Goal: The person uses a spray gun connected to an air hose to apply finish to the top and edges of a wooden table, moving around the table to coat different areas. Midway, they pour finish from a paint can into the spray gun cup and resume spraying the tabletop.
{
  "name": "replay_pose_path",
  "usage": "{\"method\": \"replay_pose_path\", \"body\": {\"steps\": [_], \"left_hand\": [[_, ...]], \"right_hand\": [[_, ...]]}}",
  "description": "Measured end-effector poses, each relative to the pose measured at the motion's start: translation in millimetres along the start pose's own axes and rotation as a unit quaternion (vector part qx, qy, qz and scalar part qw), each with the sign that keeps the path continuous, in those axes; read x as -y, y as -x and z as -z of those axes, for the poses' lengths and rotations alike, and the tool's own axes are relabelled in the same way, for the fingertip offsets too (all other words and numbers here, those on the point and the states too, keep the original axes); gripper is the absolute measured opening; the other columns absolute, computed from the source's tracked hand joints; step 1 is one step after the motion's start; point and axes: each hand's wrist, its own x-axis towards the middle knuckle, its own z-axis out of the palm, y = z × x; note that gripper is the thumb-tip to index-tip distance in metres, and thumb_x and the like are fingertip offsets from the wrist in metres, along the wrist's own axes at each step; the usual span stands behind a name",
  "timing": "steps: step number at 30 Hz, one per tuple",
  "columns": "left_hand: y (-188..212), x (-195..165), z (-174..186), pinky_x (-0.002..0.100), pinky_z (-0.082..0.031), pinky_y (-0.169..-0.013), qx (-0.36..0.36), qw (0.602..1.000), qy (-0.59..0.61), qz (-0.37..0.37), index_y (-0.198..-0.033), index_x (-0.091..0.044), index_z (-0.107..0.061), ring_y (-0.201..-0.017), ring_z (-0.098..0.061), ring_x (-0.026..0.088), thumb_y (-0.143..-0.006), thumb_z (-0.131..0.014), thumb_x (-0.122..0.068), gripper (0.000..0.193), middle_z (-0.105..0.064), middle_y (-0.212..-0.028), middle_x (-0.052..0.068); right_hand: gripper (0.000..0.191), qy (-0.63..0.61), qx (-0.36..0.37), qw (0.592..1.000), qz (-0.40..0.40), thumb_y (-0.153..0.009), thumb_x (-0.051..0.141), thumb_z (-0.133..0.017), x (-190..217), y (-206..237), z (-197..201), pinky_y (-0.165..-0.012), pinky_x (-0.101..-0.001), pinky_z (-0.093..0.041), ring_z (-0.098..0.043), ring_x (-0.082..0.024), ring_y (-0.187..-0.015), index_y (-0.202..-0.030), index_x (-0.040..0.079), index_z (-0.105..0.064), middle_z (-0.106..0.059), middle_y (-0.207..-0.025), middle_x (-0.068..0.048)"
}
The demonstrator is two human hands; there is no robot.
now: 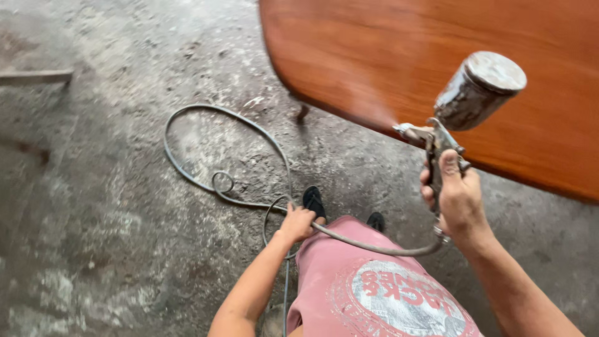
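Observation:
My right hand [457,198] grips the handle of a metal spray gun [438,138] with a stained round cup [479,88] on top. Its nozzle points left, and a faint mist spreads toward the edge of a glossy reddish-brown wooden tabletop [399,43]. My left hand [297,223] is closed around the grey air hose [365,245], which runs across to the bottom of the gun's handle. The hose also loops over the floor [212,115] to the left.
Rough, stained concrete floor [112,206] lies all around. A thin table leg [302,113] shows under the tabletop's edge. My pink shirt [374,287] and dark sandals [314,201] are below. A flat strip [34,76] lies at the far left.

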Motion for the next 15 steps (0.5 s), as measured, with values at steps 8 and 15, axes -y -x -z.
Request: {"method": "replay_pose_path", "body": {"steps": [8,15], "left_hand": [[-52.3,-12.6,31.2,0.075,-0.019,-0.114,0.061,0.989,-0.136,0.019,-0.117,-0.013,-0.068,-0.122,-0.060,0.036,-0.079,-0.069,-0.020,0.039,-0.073,-0.112,0.014],[-107.7,-118.2,44.9,0.051,-0.053,-0.086,0.095,0.991,0.059,-0.068,-0.097,-0.010,-0.067,-0.096,-0.067,0.038,-0.087,-0.064,-0.021,0.015,-0.072,-0.095,0.017]], "right_hand": [[0.051,-0.005,-0.168,0.986,-0.006,-0.106,0.053,-0.051,-42.0,39.5,152.2,-0.050,-0.0234,-0.039,-0.051,-0.009,-0.059,-0.105,0.002,-0.060,-0.060,-0.080,-0.003],[0.046,0.009,-0.270,0.963,-0.019,-0.107,0.048,-0.051,-73.2,69.9,316.2,-0.048,-0.0240,-0.038,-0.050,-0.008,-0.059,-0.101,0.003,-0.060,-0.058,-0.079,-0.002]]}}
